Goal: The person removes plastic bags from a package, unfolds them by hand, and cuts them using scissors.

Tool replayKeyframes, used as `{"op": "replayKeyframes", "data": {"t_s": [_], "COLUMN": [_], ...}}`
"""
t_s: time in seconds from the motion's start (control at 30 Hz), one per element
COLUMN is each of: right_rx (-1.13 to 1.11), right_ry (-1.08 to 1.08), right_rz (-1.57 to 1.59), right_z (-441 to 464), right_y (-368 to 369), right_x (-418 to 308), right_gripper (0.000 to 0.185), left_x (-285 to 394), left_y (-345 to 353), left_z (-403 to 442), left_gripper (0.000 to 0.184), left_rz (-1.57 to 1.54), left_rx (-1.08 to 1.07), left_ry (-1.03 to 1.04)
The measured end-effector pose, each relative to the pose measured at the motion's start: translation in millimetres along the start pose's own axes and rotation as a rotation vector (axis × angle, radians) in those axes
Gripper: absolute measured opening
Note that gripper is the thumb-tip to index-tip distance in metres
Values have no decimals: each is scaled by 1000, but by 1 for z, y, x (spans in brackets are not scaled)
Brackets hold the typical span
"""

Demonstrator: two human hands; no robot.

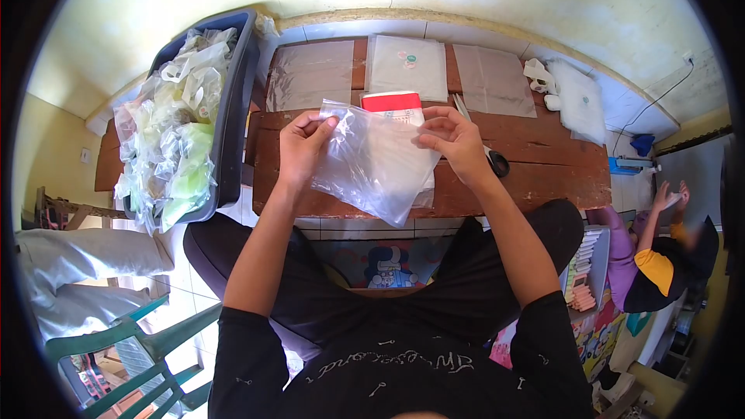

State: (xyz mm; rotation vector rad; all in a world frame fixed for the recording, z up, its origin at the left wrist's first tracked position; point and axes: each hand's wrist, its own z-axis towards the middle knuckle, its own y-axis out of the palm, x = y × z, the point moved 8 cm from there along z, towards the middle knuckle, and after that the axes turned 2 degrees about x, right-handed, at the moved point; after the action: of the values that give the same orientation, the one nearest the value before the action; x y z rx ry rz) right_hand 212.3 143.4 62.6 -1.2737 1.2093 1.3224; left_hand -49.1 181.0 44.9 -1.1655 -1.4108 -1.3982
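Between my hands a clear plastic bag is stretched out above the table. My left hand pinches its upper left corner between thumb and fingers. The fingers of my right hand are closed on its right edge. Just behind the bag lies a red and white packet, its lower part seen through or covered by the plastic. Scissors with a black handle rest on the table, partly hidden under my right hand and wrist.
Flat plastic sheets or bags lie along the back of the brown wooden table. A dark tub heaped with plastic bags stands at left. Another person sits at right. A green chair is at lower left.
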Motion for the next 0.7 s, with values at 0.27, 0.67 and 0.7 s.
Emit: {"op": "replayKeyframes", "data": {"t_s": [0.27, 0.67, 0.7], "right_rx": [1, -16, 3], "right_ry": [-24, -16, 41], "right_rz": [85, 31, -38], "right_z": [3, -2, -2], "right_y": [-5, 3, 1], "right_x": [-2, -8, -1], "right_gripper": [36, 40, 39], "left_x": [16, 16, 17], "left_y": [5, 1, -1], "left_z": [-6, -6, -6], "left_gripper": [18, 15, 15], "left_rz": [40, -3, -10], "left_rx": [49, 68, 91], "left_ry": [27, 0, 19]}}
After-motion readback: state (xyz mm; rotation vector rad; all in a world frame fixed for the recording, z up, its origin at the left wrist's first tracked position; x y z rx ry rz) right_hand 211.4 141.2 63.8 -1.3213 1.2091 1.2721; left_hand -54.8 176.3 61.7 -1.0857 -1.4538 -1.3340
